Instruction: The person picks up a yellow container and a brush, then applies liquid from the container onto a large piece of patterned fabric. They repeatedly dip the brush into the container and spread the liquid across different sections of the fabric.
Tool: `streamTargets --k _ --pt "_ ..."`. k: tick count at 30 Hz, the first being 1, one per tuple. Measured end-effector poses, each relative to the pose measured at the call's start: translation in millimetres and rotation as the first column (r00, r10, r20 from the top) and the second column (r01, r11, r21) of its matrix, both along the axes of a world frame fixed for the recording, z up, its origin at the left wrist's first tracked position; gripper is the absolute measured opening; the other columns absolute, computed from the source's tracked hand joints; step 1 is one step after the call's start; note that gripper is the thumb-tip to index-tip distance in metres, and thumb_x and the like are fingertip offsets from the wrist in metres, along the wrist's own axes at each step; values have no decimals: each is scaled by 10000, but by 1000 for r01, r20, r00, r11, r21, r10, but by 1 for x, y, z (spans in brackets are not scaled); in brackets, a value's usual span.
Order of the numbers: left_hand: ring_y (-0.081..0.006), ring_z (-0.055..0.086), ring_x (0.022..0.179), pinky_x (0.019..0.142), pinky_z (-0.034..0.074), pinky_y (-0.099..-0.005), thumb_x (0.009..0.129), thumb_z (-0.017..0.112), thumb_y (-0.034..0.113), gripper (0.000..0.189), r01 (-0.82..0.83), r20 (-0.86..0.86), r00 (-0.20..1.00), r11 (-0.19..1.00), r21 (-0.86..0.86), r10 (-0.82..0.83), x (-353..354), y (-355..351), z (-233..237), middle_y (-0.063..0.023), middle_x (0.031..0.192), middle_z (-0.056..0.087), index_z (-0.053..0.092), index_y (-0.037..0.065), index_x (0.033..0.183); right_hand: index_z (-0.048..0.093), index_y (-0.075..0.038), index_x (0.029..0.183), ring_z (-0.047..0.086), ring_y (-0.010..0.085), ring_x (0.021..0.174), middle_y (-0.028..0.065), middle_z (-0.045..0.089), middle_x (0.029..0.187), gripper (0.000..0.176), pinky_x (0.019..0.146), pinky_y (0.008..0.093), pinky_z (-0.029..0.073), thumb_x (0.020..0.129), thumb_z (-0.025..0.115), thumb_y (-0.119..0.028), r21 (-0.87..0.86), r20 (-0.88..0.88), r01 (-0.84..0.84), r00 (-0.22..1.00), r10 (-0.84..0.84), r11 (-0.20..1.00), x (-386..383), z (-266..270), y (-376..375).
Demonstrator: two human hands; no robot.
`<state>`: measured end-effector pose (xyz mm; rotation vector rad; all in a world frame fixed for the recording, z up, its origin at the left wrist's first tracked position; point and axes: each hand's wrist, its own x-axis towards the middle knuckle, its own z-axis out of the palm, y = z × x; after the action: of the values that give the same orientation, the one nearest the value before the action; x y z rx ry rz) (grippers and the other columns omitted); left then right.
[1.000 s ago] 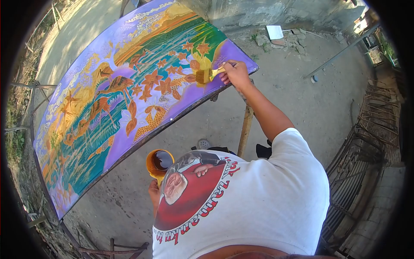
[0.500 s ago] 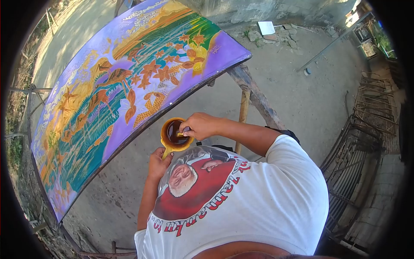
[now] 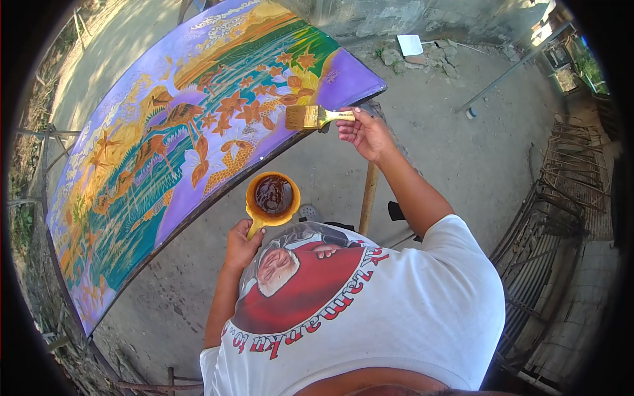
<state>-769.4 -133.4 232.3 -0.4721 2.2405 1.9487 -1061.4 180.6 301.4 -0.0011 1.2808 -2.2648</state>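
Because the fisheye rim blacks out the corners, both ends of the long painted cloth point(image 3: 165, 152), purple-bordered with orange flowers, birds and green reeds, are cut off; its stretching frame shows only as a dark edge beneath, and a slanted wooden post point(image 3: 367, 198) under the near corner is partly behind the right forearm; the right hand point(image 3: 364, 132) grasps the pale wooden handle of a wide flat paintbrush point(image 3: 310, 117), its brown-stained bristles at the cloth's near edge, possibly touching it, though the angle leaves that unclear; the left hand point(image 3: 242, 243) is clenched round the short handle of a round orange plastic cup point(image 3: 272, 198), hiding most of that handle; the cup holds dark brown liquid and sits below the cloth's edge, just above a white printed T-shirt point(image 3: 396, 297) filling the lower view; underneath lies bare grey concrete ground point(image 3: 475, 165), with rusty metal grilles point(image 3: 548, 224) at the right and a white sheet point(image 3: 410, 45) among rubble by the far wall.
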Motion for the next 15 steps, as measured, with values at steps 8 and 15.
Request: streamTargets --k 8,15 --pt "-37 513 655 578 412 -224 922 664 39 98 -164 -26 986 986 -4 164 36 -3 -6 27 763 603 616 -22 983 550 49 1157 711 274 777 226 677 988 276 632 380 632 1032 509 -193 193 -53 248 969 -242 949 -147 -27 -43" --pt "-54 564 752 666 452 -229 929 665 31 121 -403 58 915 912 77 399 100 -2 -61 -12 877 665 626 -53 1006 547 14 1164 714 272 798 208 674 999 233 670 349 634 1036 511 -177 162 -127 270 960 -251 949 -201 -37 -107"
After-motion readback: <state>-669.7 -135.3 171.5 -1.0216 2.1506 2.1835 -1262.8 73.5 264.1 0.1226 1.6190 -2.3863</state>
